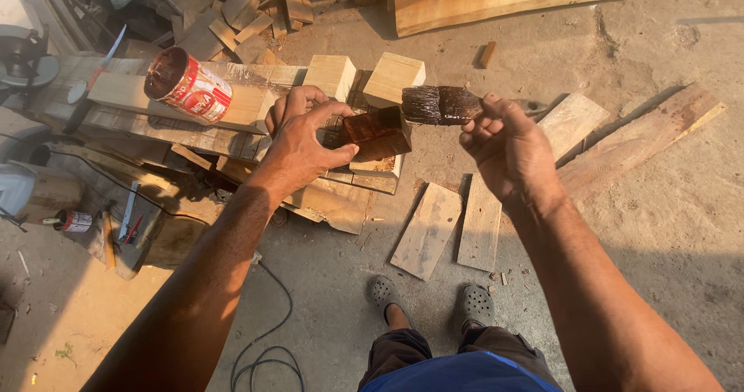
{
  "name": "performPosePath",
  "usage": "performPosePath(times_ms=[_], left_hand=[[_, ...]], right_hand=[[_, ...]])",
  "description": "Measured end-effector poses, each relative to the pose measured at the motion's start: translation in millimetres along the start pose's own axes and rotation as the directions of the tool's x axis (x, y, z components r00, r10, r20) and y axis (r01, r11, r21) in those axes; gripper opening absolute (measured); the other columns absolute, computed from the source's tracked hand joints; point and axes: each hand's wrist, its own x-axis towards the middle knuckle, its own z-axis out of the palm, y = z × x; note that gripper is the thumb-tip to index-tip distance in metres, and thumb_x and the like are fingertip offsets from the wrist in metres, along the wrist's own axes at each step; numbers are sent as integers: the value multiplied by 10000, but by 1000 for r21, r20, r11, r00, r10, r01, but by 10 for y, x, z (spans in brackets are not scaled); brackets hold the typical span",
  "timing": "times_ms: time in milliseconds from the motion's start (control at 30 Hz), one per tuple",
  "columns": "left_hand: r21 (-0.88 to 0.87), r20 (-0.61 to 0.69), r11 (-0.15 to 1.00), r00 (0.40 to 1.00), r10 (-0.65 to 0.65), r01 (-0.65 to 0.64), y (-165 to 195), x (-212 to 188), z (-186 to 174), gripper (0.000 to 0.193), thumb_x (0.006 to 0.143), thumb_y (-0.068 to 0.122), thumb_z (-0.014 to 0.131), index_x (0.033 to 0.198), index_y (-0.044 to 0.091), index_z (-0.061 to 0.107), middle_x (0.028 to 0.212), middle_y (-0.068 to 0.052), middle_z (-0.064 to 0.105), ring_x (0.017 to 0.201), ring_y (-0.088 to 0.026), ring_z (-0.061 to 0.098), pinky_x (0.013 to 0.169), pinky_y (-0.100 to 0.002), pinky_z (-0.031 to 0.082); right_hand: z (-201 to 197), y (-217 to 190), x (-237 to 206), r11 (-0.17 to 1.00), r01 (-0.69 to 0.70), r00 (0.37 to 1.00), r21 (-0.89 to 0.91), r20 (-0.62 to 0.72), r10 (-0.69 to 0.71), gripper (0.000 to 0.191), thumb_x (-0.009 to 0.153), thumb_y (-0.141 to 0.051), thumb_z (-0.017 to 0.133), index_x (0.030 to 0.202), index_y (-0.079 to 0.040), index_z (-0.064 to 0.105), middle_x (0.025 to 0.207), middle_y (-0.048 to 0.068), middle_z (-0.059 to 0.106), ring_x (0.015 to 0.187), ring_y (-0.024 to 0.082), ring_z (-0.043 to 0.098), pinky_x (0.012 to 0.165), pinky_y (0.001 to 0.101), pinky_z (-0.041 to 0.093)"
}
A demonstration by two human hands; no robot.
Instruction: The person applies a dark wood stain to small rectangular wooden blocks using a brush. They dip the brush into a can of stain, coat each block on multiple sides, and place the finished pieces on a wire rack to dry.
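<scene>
- Blue cloth (465,375) at my waist sits closest to the lens, with my two grey clogs (384,290) on the concrete floor (666,229) just beyond it.
- One dark stained block (377,132) is what I am working on; my left hand (298,140) is clamped around its left end, thumb below and fingers curled over the top, holding it just above the stack of wood.
- One paintbrush (440,104) is pinched in my right hand (508,148), fingers closed on the handle, with the dark wet bristles pointing left and nearly touching the upper right edge of the block.
- Two bare, pale blocks (393,78) stand side by side just behind the stained one, unpainted.
- One open tin (188,86), red and white outside and brown with stain inside, lies tilted on a long pale plank (124,91) to the left of my left hand.
- Two short boards (428,229) lie flat on the floor below the brush, side by side, near my feet.
- Two longer boards (643,136) lie slanted at the right, beyond my right hand.
- One black cable (267,338) loops over the floor under my left forearm.
- One small can (75,221) lies on its side at far left, well apart from the work.
- Offcuts (232,12) are heaped at the top left; I cannot count them.
</scene>
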Motion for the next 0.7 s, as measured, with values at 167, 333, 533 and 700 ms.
performPosePath(times_ms=[167,333,533,700], left_hand=[[25,3,999,1000,19,-19,39,-29,-21,467,743,351,877,1172,257,720,1304,-53,402,1339,-295,262,1171,-534,143],[36,-27,995,995,95,-94,29,-29,-28,473,750,341,883,1181,231,722,1284,-59,414,1334,-291,287,1166,-541,152],[51,-15,993,994,109,-108,8,5,-42,494,734,348,886,1185,227,724,1271,-55,418,1304,-280,305,1157,-526,153],[65,-37,984,985,167,-164,-7,-12,-50,508,745,345,887,1200,193,719,1271,-64,417,1309,-286,301,1151,-520,159]], right_hand=[[-142,384,-26,996,-78,997,50,-25,79,81,955,-91,663,902,-68,606,829,79,679,731,169,680,728,330,609],[-364,355,48,998,26,998,64,-52,-22,110,992,-86,647,897,-67,593,834,78,663,732,151,665,720,327,614],[-234,193,3,958,98,989,-270,-84,-124,81,933,-103,692,910,-51,634,881,79,677,740,139,641,738,318,608],[298,-470,-78,563,537,819,-628,227,-527,57,1051,-62,646,1000,-45,666,927,140,720,804,186,689,759,345,631]])
